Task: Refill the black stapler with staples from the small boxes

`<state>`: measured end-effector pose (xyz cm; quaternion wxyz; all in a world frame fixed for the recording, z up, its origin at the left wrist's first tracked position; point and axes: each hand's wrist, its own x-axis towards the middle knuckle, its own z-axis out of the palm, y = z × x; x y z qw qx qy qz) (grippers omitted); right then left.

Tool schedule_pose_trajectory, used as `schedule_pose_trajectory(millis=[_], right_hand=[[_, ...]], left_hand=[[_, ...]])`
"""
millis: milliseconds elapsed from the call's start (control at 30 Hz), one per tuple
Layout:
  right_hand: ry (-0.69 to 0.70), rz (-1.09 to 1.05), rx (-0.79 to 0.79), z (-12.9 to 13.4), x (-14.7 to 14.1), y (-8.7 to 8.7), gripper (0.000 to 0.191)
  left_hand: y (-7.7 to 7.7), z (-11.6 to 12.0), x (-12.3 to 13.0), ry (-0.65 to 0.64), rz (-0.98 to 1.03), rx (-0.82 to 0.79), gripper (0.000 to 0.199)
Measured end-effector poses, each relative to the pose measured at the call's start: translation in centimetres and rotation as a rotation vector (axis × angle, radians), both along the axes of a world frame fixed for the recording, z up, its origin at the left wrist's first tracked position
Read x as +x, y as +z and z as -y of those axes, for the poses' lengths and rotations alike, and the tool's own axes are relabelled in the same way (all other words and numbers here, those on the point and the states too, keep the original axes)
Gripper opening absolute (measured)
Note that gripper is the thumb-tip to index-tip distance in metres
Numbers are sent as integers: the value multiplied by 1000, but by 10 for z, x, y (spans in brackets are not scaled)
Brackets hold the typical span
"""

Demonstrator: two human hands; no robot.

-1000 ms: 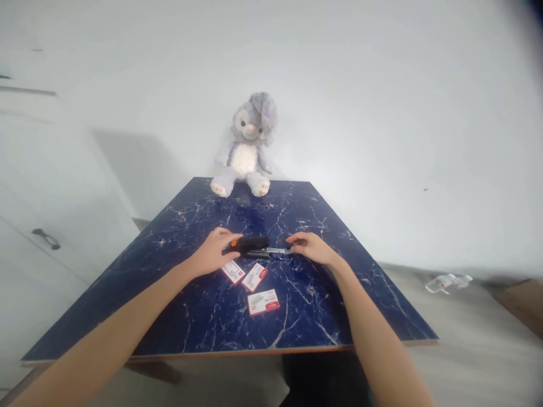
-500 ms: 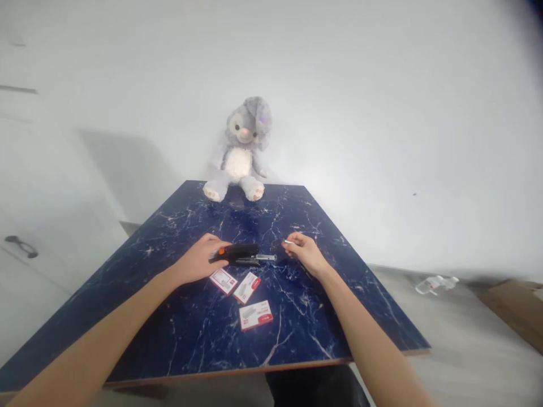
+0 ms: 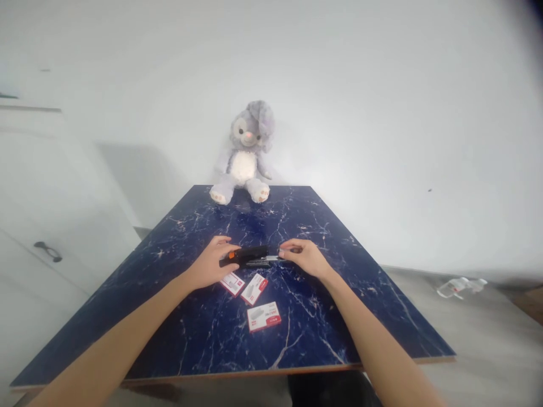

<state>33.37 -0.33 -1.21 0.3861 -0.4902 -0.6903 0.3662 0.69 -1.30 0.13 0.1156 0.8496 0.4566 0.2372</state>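
- A long black plastic stapler with an orange patch [image 3: 252, 254] is laid across a dark blue, marble-patterned table [image 3: 314, 316], its slim silver metal tray [image 3: 272, 258] pointed right.
- Its rear end is clamped between thumb and fingers of the left hand [image 3: 212, 264].
- The right hand [image 3: 310, 260] is held at the tray's tip, thumb and fingers drawn close together; whether anything small is pinched there cannot be told.
- Three flat red-and-white cardboard boxes [image 3: 263, 316] are spread on the near side.
- The tray could be knocked askew if it were pushed sideways by the right fingers.
- The stapler could be swivelled into the nearest boxes if the rear grip were loosened.
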Motion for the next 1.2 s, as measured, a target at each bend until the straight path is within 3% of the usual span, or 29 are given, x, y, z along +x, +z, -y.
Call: schedule_pose_trajectory(millis=[133,367,633,867,1000,1200], right_hand=[[41,165,64,3,-5,1,26],[60,262,135,11,-17,8,18],[26,268,68,6,-20,-3,21],[58,102,-44,5,-16,-2,29],[4,98,-10,5,-14,0,30],[57,132,-66,6,-15,1,29]], left_hand=[[-1,-1,2,-16,6,19,43],[-1,-2,0,-47,-2,61,42],[0,0,3,-72,22,81,39],[-2,-2,1,-73,38,73,40],[-3,-1,0,-62,34,52,41],[-1,0,1,-64,65,40,40]])
